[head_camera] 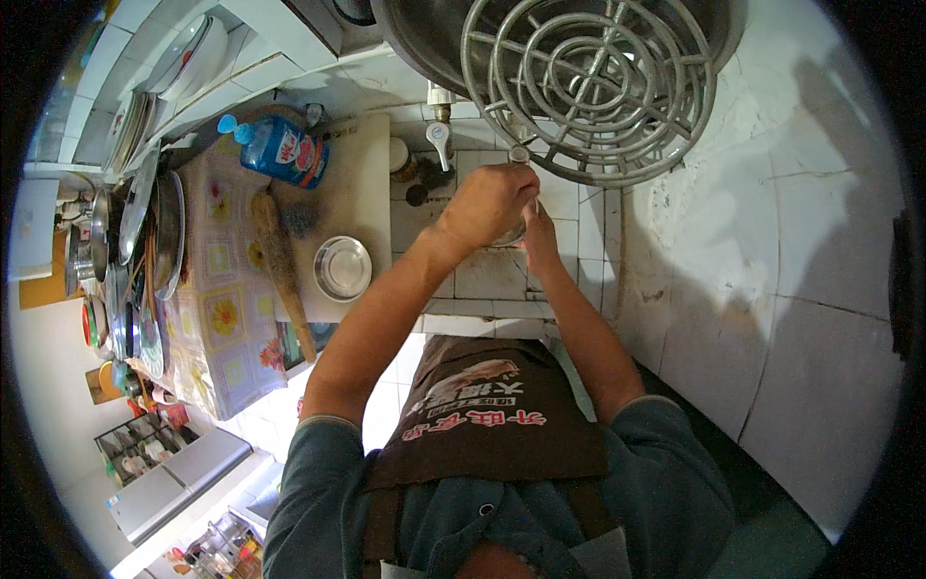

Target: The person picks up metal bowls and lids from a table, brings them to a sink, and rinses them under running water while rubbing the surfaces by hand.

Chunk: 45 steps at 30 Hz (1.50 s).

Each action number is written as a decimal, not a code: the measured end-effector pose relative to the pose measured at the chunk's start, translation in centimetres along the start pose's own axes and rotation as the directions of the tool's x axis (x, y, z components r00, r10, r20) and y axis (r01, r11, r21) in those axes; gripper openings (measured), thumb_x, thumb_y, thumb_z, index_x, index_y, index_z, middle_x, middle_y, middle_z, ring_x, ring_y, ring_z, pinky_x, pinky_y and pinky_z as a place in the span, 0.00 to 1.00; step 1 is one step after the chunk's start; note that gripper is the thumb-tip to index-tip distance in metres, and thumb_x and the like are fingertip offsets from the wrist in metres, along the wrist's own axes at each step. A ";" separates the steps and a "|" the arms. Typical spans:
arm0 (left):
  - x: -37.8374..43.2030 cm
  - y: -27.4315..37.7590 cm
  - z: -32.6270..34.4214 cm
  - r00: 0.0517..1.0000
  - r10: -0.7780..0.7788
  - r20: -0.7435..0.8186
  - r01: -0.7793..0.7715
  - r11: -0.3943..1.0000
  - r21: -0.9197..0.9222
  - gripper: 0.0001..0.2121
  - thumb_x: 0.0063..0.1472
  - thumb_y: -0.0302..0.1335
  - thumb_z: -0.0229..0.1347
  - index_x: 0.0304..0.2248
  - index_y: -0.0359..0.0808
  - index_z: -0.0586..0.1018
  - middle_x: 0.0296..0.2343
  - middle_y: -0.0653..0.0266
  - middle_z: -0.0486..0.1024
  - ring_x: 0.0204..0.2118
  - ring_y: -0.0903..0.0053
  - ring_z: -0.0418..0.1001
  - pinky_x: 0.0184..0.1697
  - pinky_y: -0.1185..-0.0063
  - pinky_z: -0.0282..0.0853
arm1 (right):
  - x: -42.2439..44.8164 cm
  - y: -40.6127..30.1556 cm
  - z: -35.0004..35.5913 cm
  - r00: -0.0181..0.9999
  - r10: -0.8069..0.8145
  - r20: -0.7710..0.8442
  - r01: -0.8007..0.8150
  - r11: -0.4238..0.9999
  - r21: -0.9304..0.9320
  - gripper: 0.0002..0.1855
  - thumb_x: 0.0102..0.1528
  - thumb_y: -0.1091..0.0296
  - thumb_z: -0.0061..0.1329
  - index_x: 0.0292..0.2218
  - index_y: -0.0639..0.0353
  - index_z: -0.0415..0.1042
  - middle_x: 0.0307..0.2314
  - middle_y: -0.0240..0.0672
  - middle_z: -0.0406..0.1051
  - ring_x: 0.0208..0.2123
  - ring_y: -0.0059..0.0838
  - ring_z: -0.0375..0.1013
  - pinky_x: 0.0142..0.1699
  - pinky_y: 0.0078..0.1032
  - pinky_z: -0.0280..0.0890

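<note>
My left hand is curled just below a metal tap end, its fingers bent down and partly hidden. Whether it grips anything cannot be made out. Close against it, my right hand holds the edge of a small, shiny, see-through vessel. Most of that vessel is covered by my left hand and wrist. Both hands are over a white-tiled basin. To the left of the tap end is a second tap with a white lever.
A round wire rack and a dark wok jut in overhead. On the left-hand board are a steel bowl, a blue detergent bottle and a long loofah-like piece. A tiled wall bounds the right.
</note>
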<state>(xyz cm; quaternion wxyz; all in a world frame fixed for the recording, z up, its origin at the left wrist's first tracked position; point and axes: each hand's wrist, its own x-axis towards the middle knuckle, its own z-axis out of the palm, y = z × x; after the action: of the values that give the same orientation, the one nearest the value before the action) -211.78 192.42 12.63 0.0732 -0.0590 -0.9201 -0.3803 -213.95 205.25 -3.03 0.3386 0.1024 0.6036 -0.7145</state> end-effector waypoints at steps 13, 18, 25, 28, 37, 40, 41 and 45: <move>-9.6 -4.6 1.6 0.954 -0.276 0.118 0.250 0.949 0.193 0.13 0.50 0.24 0.52 0.37 0.33 0.75 0.26 0.46 0.74 0.28 0.52 0.73 0.33 0.65 0.69 | -4.6 4.6 3.1 0.984 -0.170 -0.060 0.170 0.985 -0.019 0.29 0.59 0.48 0.38 0.53 0.63 0.60 0.44 0.45 0.65 0.46 0.37 0.64 0.50 0.29 0.57; -9.8 -6.8 3.1 0.951 -0.178 0.254 0.152 0.981 0.121 0.12 0.49 0.27 0.49 0.33 0.30 0.74 0.26 0.43 0.74 0.30 0.49 0.72 0.35 0.60 0.67 | -7.5 4.3 6.3 0.946 -0.320 -0.061 0.318 0.947 -0.033 0.29 0.60 0.51 0.39 0.51 0.69 0.59 0.44 0.40 0.65 0.45 0.30 0.65 0.51 0.26 0.58; -12.9 -7.3 0.3 0.901 -0.021 0.432 -0.113 0.952 0.283 0.10 0.47 0.26 0.52 0.31 0.31 0.77 0.31 0.49 0.74 0.31 0.54 0.74 0.36 0.64 0.70 | -9.7 4.3 8.3 0.901 -0.399 -0.171 0.342 0.895 -0.287 0.29 0.60 0.50 0.34 0.50 0.68 0.62 0.42 0.51 0.67 0.45 0.43 0.66 0.51 0.31 0.58; -13.0 -6.0 -1.5 0.895 0.442 0.057 -0.423 0.804 0.418 0.11 0.46 0.25 0.54 0.32 0.33 0.76 0.35 0.54 0.72 0.32 0.56 0.74 0.35 0.66 0.72 | -9.4 4.8 8.7 0.830 -0.539 -0.146 0.458 0.806 -0.375 0.28 0.60 0.50 0.35 0.50 0.67 0.62 0.43 0.50 0.67 0.46 0.41 0.66 0.51 0.29 0.57; -14.1 -7.8 1.6 0.854 -0.292 0.430 0.017 0.842 0.539 0.07 0.49 0.28 0.52 0.22 0.35 0.79 0.25 0.51 0.77 0.29 0.63 0.77 0.31 0.69 0.72 | -9.4 3.0 9.0 0.831 -0.550 -0.081 0.469 0.772 -0.429 0.27 0.59 0.50 0.39 0.50 0.63 0.64 0.49 0.46 0.63 0.53 0.39 0.60 0.57 0.28 0.52; -12.8 -5.7 1.6 0.881 -0.222 0.419 0.029 0.907 0.420 0.08 0.50 0.30 0.52 0.25 0.35 0.79 0.24 0.52 0.76 0.28 0.56 0.75 0.32 0.66 0.70 | -9.1 2.9 7.2 0.830 -0.549 -0.097 0.440 0.752 -0.490 0.28 0.58 0.50 0.40 0.50 0.63 0.64 0.49 0.48 0.63 0.52 0.42 0.61 0.57 0.30 0.52; -12.2 -5.3 1.9 0.930 -0.103 0.352 -0.032 0.933 0.358 0.07 0.49 0.29 0.53 0.26 0.34 0.78 0.26 0.51 0.76 0.30 0.57 0.75 0.34 0.66 0.70 | -8.6 2.7 6.2 0.855 -0.507 -0.112 0.412 0.794 -0.447 0.27 0.58 0.50 0.40 0.50 0.63 0.64 0.48 0.48 0.63 0.52 0.42 0.61 0.56 0.30 0.53; -12.3 -4.6 2.0 0.903 0.016 0.430 -0.109 0.975 0.192 0.09 0.50 0.28 0.54 0.30 0.32 0.76 0.29 0.51 0.74 0.34 0.59 0.73 0.39 0.67 0.68 | -10.0 0.9 5.5 0.868 -0.476 -0.141 0.413 0.850 -0.327 0.27 0.57 0.51 0.41 0.49 0.64 0.65 0.46 0.47 0.65 0.50 0.41 0.63 0.55 0.30 0.55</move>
<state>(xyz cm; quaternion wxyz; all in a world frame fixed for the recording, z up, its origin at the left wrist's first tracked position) -200.66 189.92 5.85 -0.1112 -0.1620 -0.9466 -0.2555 -204.47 203.69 3.21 0.1062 -0.0136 0.7408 -0.6631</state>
